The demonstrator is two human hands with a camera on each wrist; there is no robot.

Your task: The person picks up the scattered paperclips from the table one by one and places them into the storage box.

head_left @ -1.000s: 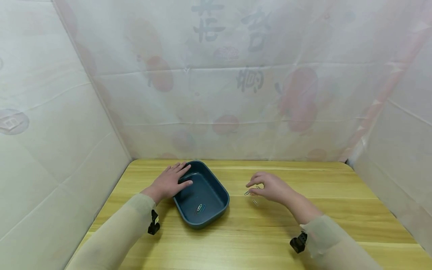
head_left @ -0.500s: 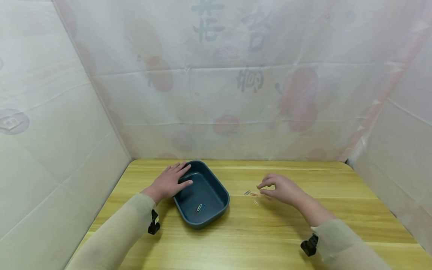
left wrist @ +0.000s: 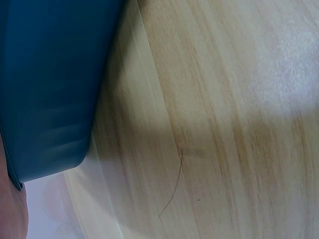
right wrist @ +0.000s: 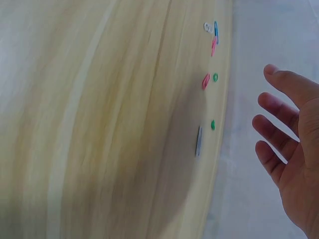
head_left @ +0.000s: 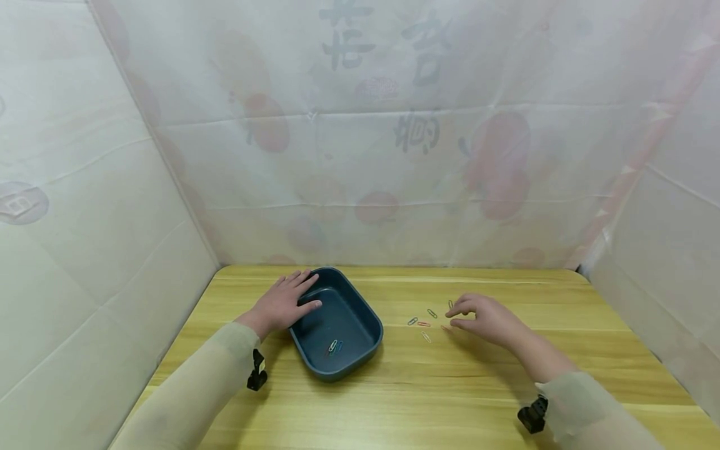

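Observation:
A dark blue tray sits left of centre on the wooden table, with a few paper clips lying in it. My left hand rests flat on the tray's left rim, fingers straight and thumb over the edge. The left wrist view shows only the tray's outer wall and bare wood. Several coloured paper clips lie scattered on the table right of the tray. My right hand hovers low just right of them, fingers relaxed and holding nothing. In the right wrist view the fingers are spread, with the clips beyond.
The table is boxed in by white printed cloth walls at the back and both sides. Bare wood lies in front of the tray and along the right side of the table.
My right hand has slid to the right, off the scattered clips, and more of them now show on the table. The left hand and the tray have stayed put.

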